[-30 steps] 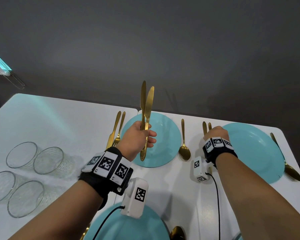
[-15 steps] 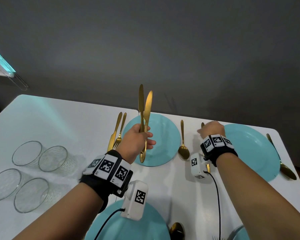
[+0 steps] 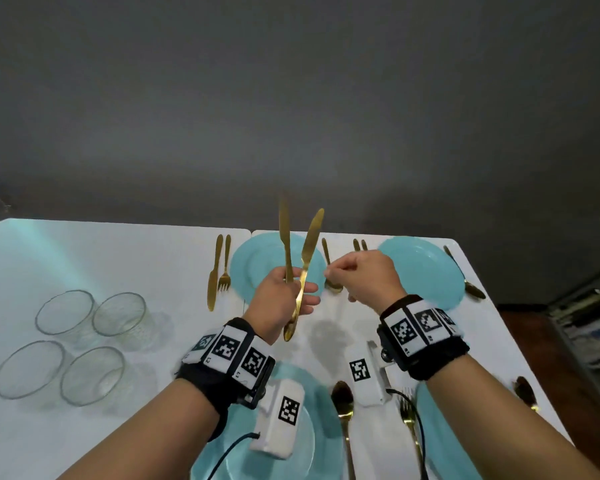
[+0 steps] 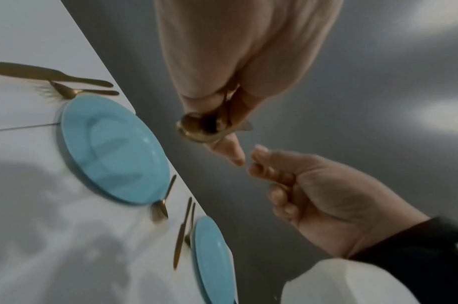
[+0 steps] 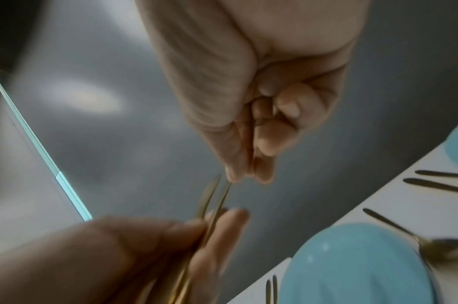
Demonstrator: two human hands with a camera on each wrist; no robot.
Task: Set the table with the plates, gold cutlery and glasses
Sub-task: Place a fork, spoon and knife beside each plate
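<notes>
left hand is gripping two knives upright over the 12 o'clock plate; right hand, fingers curled and seemingly empty, is reaching in; I'd pinch just one blade low, then slide it out slowly

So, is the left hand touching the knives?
Touching. The head view shows the left hand with its fingers curled round both knives, blades pointing up.

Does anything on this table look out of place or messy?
Nothing is spilled or broken. One oddity: the four glasses sit bunched at the table's left side, not by the blue plates. The two near settings lack knives; the left hand holds two gold knives upright in the air.
</notes>
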